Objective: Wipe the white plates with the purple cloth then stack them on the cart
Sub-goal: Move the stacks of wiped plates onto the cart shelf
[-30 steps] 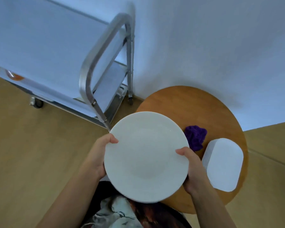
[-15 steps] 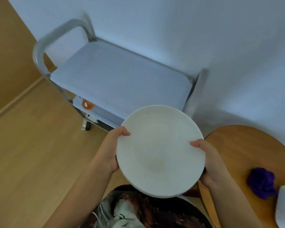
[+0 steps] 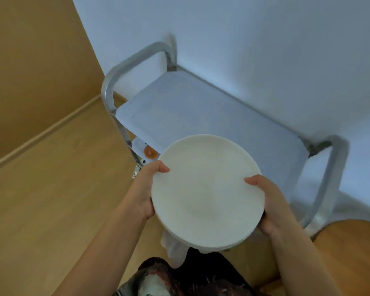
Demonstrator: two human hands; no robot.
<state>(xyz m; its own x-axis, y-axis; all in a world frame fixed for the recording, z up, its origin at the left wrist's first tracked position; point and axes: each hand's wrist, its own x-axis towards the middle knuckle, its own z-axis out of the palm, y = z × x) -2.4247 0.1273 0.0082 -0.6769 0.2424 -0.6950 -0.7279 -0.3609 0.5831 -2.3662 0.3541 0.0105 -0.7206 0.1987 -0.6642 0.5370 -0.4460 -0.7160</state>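
Plates (image 3: 207, 189), white and stacked, are held level between 2 hands in front of the cart (image 3: 201, 112), over its near edge. Left hand (image 3: 144, 189) grips the left rim, thumb curled on top; right hand (image 3: 269, 201) grips the right rim likewise. Round wooden table (image 3: 350, 248) sits at lower right, beside the cart's steel handle (image 3: 329, 178).

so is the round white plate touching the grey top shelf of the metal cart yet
Apart. The head view shows the round white plate held between the left hand and the right hand, mostly in front of the grey top shelf.
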